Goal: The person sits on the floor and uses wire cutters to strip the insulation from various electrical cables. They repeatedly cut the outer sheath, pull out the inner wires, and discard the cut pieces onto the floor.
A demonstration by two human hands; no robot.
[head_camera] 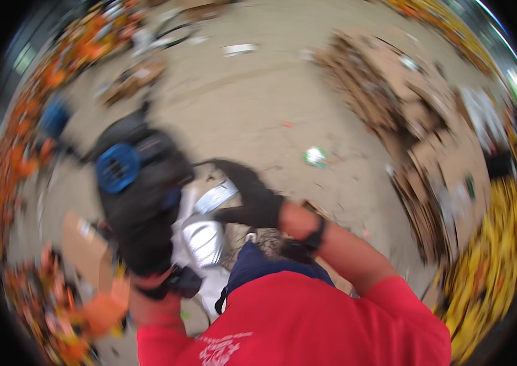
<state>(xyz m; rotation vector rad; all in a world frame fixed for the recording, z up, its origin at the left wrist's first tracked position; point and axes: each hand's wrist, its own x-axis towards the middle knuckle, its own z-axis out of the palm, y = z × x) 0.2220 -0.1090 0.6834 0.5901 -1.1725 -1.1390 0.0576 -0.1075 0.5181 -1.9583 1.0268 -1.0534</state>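
My left hand (pixel 146 249), in a black glove, is at the lower end of a bulky black object (pixel 141 153) with a round blue cap (pixel 118 168). It appears to hold the object up; blur and the matching black hide its fingers. My right hand (pixel 256 199), also gloved in black, has its thumb and fingers spread toward that object. Whether its fingertips touch the object cannot be made out. A pale blue strip (pixel 216 196) shows between its thumb and forefinger. Below the thumb is a shiny silver, ribbed item (pixel 203 241).
Flattened cardboard (pixel 450 169) is stacked at right, beside a heap of yellow material (pixel 491 265). Orange items (pixel 89 45) line the left side. A blue object (pixel 55 116), an open cardboard box (pixel 87 249) and a green-and-white scrap (pixel 315 156) are on the floor.
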